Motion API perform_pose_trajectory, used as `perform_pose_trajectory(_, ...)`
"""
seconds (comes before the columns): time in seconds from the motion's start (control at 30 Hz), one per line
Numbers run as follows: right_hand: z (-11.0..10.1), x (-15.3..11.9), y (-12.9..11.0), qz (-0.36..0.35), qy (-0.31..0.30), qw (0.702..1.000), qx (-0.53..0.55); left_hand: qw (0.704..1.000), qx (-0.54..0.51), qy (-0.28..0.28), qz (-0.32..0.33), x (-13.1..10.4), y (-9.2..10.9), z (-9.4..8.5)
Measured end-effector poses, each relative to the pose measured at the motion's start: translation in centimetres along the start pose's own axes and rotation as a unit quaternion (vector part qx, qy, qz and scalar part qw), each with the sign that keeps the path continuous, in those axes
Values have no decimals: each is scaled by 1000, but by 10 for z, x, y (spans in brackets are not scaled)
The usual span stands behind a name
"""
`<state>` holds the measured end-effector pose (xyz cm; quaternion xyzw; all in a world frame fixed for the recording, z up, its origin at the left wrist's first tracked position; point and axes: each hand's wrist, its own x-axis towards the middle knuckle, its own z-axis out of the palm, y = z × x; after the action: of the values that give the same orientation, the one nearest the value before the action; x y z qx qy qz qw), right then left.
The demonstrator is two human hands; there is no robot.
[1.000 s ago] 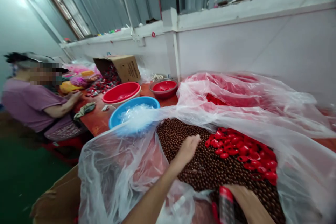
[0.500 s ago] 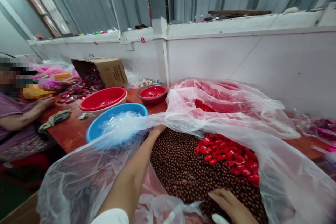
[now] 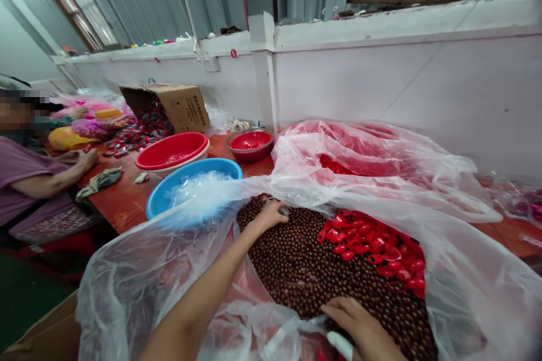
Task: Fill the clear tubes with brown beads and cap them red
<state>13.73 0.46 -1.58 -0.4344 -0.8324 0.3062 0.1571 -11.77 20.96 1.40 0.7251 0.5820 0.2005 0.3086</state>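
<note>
My left hand (image 3: 271, 215) reaches over the far part of a heap of small brown beads (image 3: 296, 259). Its fingers are closed on a small grey, shiny object (image 3: 283, 211), whose kind I cannot make out. My right hand (image 3: 359, 324) rests low at the near edge of the beads, fingers stretched out and nothing visible in them. A white piece (image 3: 340, 344) shows just below it, perhaps a cover on the thumb. Red plastic pieces (image 3: 372, 242) with openings lie on the beads at the right. A clear plastic sheet (image 3: 169, 271) surrounds the heap.
A blue basin (image 3: 154, 197) holds clear plastic pieces. Behind it stand a red basin (image 3: 144, 159) and a smaller red bowl (image 3: 232, 144). A tipped cardboard box (image 3: 186, 110) spills small packets. A person (image 3: 38, 186) sits at the left; a plastic-covered red pile (image 3: 359, 149) lies behind.
My left hand has come out from the sheet's far edge, moving right over the beads, with the grey object now showing. My right hand has shifted slightly left.
</note>
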Motion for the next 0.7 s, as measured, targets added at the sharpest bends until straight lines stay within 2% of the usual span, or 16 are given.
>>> perform_pose_trajectory(0.17,-8,3,-6,14,66,997,23,996,-11,-56,69,-48,15,31)
perform_pose_trajectory(0.23,-10,12,-5,30,110,992,49,993,-47,-53,97,-66,26,43)
perform_pose_trajectory(0.33,-6,31,1,74,201,969,122,984,-127,-50,115,-92,48,58)
perform_pose_trajectory(0.37,-4,38,3,89,218,959,156,979,-158,-58,112,-100,54,63)
perform_pose_trajectory(0.47,3,51,12,100,206,940,255,966,-236,-75,78,-118,62,75)
perform_pose_trajectory(0.63,3,54,21,132,217,930,265,955,-293,-34,-3,-134,47,83)
perform_pose_trajectory(0.7,-2,54,18,109,236,920,293,955,-294,-37,-8,-137,42,81)
